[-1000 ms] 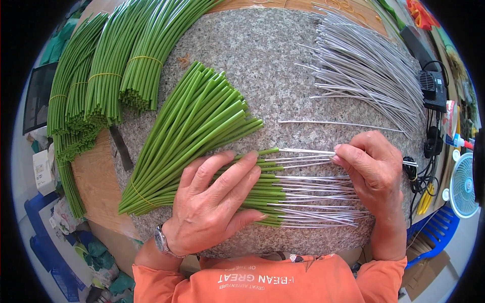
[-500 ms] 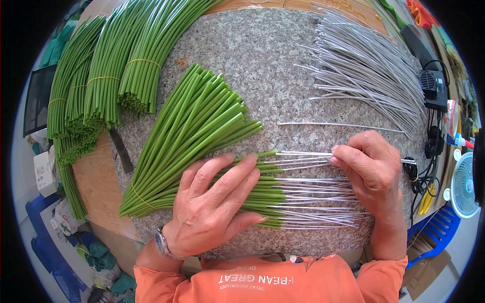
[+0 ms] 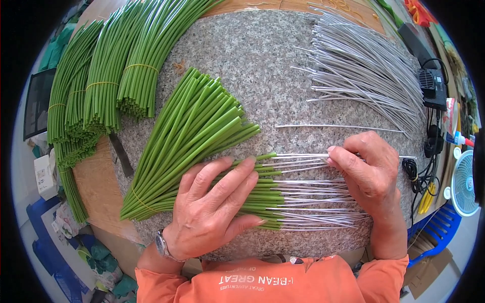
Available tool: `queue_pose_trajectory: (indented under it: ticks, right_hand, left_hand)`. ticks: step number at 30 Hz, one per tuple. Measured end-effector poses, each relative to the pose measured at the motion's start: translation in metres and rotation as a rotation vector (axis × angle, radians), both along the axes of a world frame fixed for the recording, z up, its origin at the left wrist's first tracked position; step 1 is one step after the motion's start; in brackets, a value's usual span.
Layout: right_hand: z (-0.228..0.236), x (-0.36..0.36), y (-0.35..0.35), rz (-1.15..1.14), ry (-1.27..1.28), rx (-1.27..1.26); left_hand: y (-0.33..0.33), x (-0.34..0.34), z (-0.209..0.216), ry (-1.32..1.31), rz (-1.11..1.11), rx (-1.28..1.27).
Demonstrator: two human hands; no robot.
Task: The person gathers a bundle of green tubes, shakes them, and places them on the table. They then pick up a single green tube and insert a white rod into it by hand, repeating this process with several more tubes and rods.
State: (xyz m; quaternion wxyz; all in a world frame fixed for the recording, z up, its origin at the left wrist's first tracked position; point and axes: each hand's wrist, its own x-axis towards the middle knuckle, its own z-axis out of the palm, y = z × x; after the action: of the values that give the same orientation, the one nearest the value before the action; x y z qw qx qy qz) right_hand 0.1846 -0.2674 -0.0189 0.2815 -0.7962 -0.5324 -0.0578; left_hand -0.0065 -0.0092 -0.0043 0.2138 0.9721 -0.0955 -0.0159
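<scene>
A fanned bundle of green plastic tubes (image 3: 184, 136) lies on the stone-patterned board, tied near its lower left end with a yellow band. My left hand (image 3: 214, 204) rests flat over the tubes, fingers stretched out. Grey-white wires (image 3: 316, 188) run out of the right-hand ends of several tubes beneath that hand. On the right, my right hand (image 3: 366, 169) pinches a thin wire (image 3: 316, 166) between thumb and forefinger, its left end close to a tube end. Whether that tip is inside the tube, I cannot tell. One loose wire (image 3: 336, 126) lies just beyond.
A heap of grey wires (image 3: 364, 70) covers the far right of the board (image 3: 242, 65). Banded bundles of green tubes (image 3: 139, 83) lie at the far left. Along the right edge are a small black device (image 3: 432, 88), cables, yellow-handled tool (image 3: 427, 198) and a small fan (image 3: 465, 183).
My right hand has shifted very slightly left with the pinched wire. My left hand stays in place on the tubes, and the whole view has moved a little.
</scene>
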Motion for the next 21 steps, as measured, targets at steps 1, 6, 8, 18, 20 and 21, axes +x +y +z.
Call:
queue_pose_trajectory:
  ticks: [1, 6, 8, 18, 20, 21]
  right_hand:
    - [0.0, 0.001, 0.0, 0.016, -0.025, 0.003]
    - [-0.002, 0.001, 0.0, 0.034, -0.018, 0.016]
    - [-0.003, 0.0, 0.002, 0.04, -0.01, 0.012]
    - [-0.01, -0.024, 0.023, 0.032, 0.19, 0.11]
    - [-0.011, -0.028, 0.027, 0.043, 0.192, 0.101]
    - [-0.012, -0.029, 0.03, 0.063, 0.184, 0.082]
  left_hand:
    - [0.0, 0.0, 0.0, 0.002, -0.002, 0.0]
    - [0.0, 0.001, 0.0, 0.002, -0.005, 0.001]
    - [0.0, 0.0, 0.0, 0.003, -0.006, 0.003]
    - [0.0, -0.002, -0.001, 0.011, -0.011, 0.013]
    - [0.0, -0.002, -0.001, 0.001, -0.022, 0.003]
    - [0.0, -0.002, -0.001, -0.001, -0.023, 0.004]
